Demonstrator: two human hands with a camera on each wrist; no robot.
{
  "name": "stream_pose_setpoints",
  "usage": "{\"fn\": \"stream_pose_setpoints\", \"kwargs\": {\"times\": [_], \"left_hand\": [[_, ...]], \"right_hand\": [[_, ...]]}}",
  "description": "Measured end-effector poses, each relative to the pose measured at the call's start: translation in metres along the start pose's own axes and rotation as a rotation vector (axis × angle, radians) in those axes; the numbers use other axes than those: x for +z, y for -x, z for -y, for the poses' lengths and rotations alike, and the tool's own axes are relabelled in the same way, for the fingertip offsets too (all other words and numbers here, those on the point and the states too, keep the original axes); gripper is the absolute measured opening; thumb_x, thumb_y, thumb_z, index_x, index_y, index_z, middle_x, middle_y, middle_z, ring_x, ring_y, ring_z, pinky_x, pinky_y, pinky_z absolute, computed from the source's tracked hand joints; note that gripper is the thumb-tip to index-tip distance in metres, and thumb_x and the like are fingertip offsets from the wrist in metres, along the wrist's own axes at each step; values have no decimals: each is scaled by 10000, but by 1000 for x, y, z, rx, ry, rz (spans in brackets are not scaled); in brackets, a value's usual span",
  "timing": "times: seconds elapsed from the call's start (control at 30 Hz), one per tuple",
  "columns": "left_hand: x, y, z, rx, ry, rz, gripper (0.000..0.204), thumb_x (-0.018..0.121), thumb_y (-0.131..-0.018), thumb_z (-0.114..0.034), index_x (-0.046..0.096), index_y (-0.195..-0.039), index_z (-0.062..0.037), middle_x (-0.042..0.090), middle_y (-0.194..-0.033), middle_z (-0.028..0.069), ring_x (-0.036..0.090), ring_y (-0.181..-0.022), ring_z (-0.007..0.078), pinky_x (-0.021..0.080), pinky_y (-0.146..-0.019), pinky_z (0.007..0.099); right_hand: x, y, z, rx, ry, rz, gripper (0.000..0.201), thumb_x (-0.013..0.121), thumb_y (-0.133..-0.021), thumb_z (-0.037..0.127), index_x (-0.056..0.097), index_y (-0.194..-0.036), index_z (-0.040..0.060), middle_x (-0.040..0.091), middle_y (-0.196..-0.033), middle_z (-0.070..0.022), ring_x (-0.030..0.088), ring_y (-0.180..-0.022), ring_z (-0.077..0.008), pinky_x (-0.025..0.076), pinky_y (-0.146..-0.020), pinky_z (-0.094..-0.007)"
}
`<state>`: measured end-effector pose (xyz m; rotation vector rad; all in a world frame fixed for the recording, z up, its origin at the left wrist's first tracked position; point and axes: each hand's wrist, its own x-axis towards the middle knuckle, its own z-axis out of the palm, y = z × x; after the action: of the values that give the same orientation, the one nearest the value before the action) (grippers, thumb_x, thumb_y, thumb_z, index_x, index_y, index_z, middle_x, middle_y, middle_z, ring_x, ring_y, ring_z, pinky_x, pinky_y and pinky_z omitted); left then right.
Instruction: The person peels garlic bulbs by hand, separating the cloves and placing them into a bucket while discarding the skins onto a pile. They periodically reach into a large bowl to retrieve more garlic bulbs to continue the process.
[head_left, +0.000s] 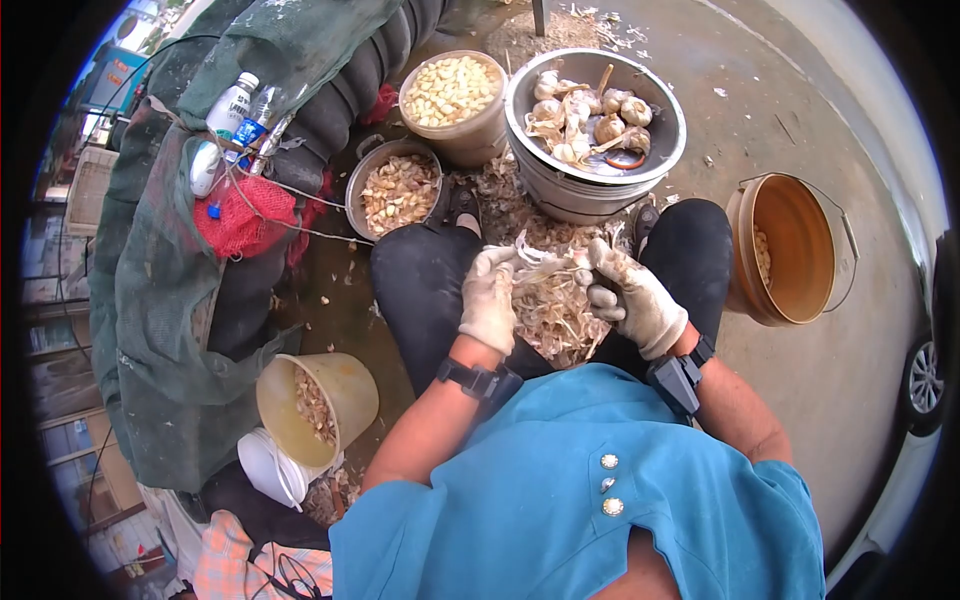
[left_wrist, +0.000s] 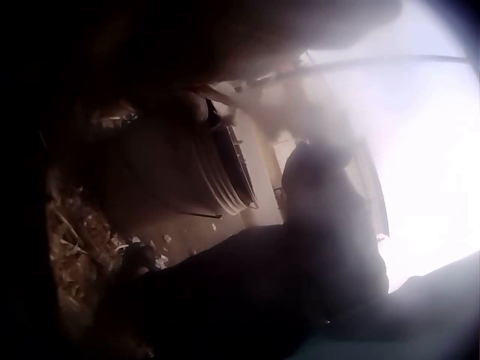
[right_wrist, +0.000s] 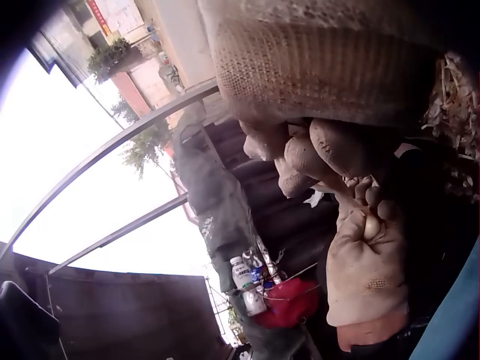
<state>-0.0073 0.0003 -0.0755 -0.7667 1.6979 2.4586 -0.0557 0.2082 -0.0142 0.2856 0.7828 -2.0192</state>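
Seated person, head view. A garlic bulb (head_left: pixel 545 265) is held above the lap between both gloved hands: the left hand (head_left: pixel 490 300) has its fingers curled round one end, the right hand (head_left: pixel 635 300) pinches the other. A heap of papery skins (head_left: pixel 555 320) lies beneath; a metal basin (head_left: pixel 655 150) of bulbs stands just ahead.

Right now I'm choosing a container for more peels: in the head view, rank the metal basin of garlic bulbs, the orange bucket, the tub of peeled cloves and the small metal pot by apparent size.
1. metal basin of garlic bulbs
2. orange bucket
3. tub of peeled cloves
4. small metal pot
The tub and pot look close; fisheye distortion makes that pair unsure.
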Motion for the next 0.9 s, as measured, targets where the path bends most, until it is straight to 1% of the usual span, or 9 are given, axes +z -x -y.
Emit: {"fn": "stream_pose_setpoints", "kwargs": {"times": [0.03,0.17,0.27,0.33,0.4,0.47,0.53,0.63,0.9], "left_hand": [[0,-1,-2,140,-43,-47,230,515,-963,-66,579,-1183,-53,623,-976,37,611,-827,116,495,-695,233],[-6,1,-16,78,-210,-57,210,537,-981,-128,585,-1159,-28,618,-945,32,589,-808,98,471,-684,212],[2,12,-16,-89,-96,218,285,535,-1007,-277,596,-1132,-28,601,-928,-2,570,-816,75,461,-701,220],[6,17,-16,151,-332,359,383,492,-1018,-374,606,-1141,-30,618,-976,-7,570,-858,74,462,-750,224],[6,18,-13,77,-366,375,456,448,-1022,-440,616,-1142,-34,631,-1016,-3,568,-894,82,460,-790,232],[14,23,-20,11,-226,465,452,450,-1020,-444,602,-1165,-44,634,-1012,-5,565,-902,83,458,-793,229],[15,22,-17,55,-191,475,463,472,-1005,-471,590,-1155,-49,633,-992,-3,549,-812,62,449,-718,200],[17,24,-25,-256,-63,446,429,553,-960,-492,580,-1107,-90,592,-896,-24,463,-645,31,371,-545,162],[1,16,-29,-224,-68,487,399,559,-969,-434,543,-1196,-107,574,-935,-37,486,-692,28,376,-560,165]], "right_hand": [[2,1,2,-38,74,-64,285,552,-996,340,562,-1087,70,550,-871,-2,397,-584,-29,280,-443,-164],[2,-4,-1,-175,362,-186,275,591,-977,323,551,-1083,72,567,-859,0,380,-549,-22,271,-437,-161],[-4,-11,-8,-218,485,-265,269,636,-948,313,559,-1056,79,571,-812,13,362,-514,-17,265,-428,-178],[-11,-21,-14,-260,956,-411,372,706,-881,347,564,-980,18,591,-789,-29,527,-632,-126,427,-549,-290],[4,-15,-20,-338,1083,-471,505,729,-841,421,574,-1047,-13,625,-875,-114,588,-821,-194,477,-774,-337],[8,-14,-22,-315,1261,-469,513,730,-838,421,574,-1072,-7,627,-924,-126,594,-862,-200,476,-802,-329],[9,-12,-24,-415,1222,-454,502,738,-834,396,573,-1082,-8,620,-939,-136,590,-877,-221,473,-815,-328],[8,-11,-23,-340,1218,-378,416,736,-846,303,593,-1095,2,649,-983,-146,617,-933,-207,479,-837,-322],[19,-1,-5,-123,1133,-298,381,698,-884,322,602,-1078,8,663,-992,-150,613,-942,-184,476,-833,-325]]}}
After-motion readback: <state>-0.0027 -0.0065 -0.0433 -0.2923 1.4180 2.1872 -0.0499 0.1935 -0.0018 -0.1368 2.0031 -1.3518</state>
